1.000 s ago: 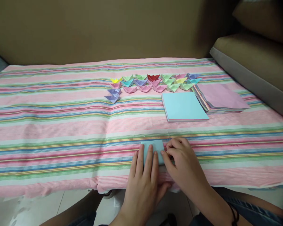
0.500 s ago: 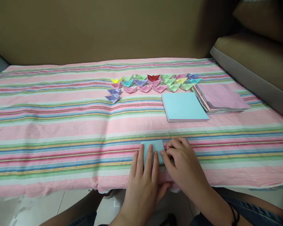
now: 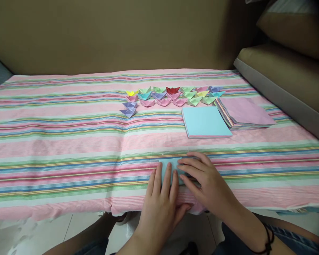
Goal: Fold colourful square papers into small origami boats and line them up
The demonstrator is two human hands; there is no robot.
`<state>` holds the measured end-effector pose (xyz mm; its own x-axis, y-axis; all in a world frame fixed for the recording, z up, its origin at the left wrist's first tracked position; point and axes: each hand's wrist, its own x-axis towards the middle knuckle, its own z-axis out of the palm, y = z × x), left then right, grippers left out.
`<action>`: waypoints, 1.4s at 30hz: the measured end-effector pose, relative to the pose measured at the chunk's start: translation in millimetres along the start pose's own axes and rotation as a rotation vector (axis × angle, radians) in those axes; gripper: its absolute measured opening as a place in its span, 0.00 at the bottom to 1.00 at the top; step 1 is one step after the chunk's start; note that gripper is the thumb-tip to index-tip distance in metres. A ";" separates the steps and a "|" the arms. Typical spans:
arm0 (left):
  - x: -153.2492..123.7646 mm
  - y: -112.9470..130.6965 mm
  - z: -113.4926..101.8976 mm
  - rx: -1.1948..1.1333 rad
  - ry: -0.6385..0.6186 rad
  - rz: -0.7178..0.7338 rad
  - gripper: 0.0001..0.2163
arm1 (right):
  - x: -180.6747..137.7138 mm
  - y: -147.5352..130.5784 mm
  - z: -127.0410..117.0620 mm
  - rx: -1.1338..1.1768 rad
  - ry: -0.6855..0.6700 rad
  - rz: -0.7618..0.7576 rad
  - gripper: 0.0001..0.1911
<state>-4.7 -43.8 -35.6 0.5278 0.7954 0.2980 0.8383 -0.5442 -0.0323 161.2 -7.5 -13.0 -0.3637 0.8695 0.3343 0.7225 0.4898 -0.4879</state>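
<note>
A small folded light-blue paper (image 3: 164, 170) lies flat on the striped cloth near its front edge. My left hand (image 3: 161, 198) rests on it, fingers spread and stretched out, pressing it down, with the thumb off to the right. My right hand (image 3: 204, 175) comes in from the right, its fingers stretched and apart. Its fingertips lie on the right edge of the folded paper. Part of the paper is hidden under the fingers of both hands.
Several folded paper boats (image 3: 163, 102) stand in rows farther back. A stack of light-blue square paper (image 3: 207, 122) lies in front of them, beside a looser pink-topped stack (image 3: 248, 111). Brown cushions (image 3: 279, 71) border the right side.
My right hand has opened its bent fingers and moved slightly left, onto the right edge of the folded paper. My left hand stays in place. The camera view has shifted a little.
</note>
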 end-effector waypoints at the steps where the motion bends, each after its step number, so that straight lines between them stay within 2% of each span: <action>1: -0.3 -0.3 -0.5 -0.010 -0.006 -0.001 0.32 | -1.4 1.3 0.9 0.007 -0.011 0.002 0.12; 5: 2.5 -8.7 -7.2 -0.114 -0.022 0.021 0.30 | -4.6 3.6 3.6 0.045 -0.002 0.039 0.12; 10: 18.5 -32.5 -17.9 -0.391 -0.045 -0.031 0.14 | -0.7 -3.5 6.4 0.066 0.044 0.114 0.06; 17: 32.0 -52.1 -13.2 -0.627 -0.043 -0.088 0.11 | 8.7 -12.5 14.6 -0.014 0.094 0.212 0.03; 24: 32.9 -61.6 -13.9 -0.596 -0.139 -0.008 0.16 | 9.1 -13.3 13.4 -0.053 0.064 0.216 0.06; 29: 31.5 -64.1 -20.9 -0.619 -0.229 -0.009 0.21 | 7.3 -14.8 11.0 -0.040 0.042 0.202 0.10; 35: 31.0 -62.3 -19.3 -0.575 -0.219 0.004 0.21 | 6.9 -19.3 16.1 -0.092 0.065 0.234 0.17; 42: 32.0 -61.7 -20.0 -0.524 -0.227 0.030 0.19 | 5.0 -17.5 16.7 -0.072 0.083 0.211 0.17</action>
<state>-42.3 9.9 -5.0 0.6147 0.7836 0.0901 0.6735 -0.5809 0.4572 136.9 -10.7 -16.3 -0.1525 0.9424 0.2977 0.8183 0.2894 -0.4966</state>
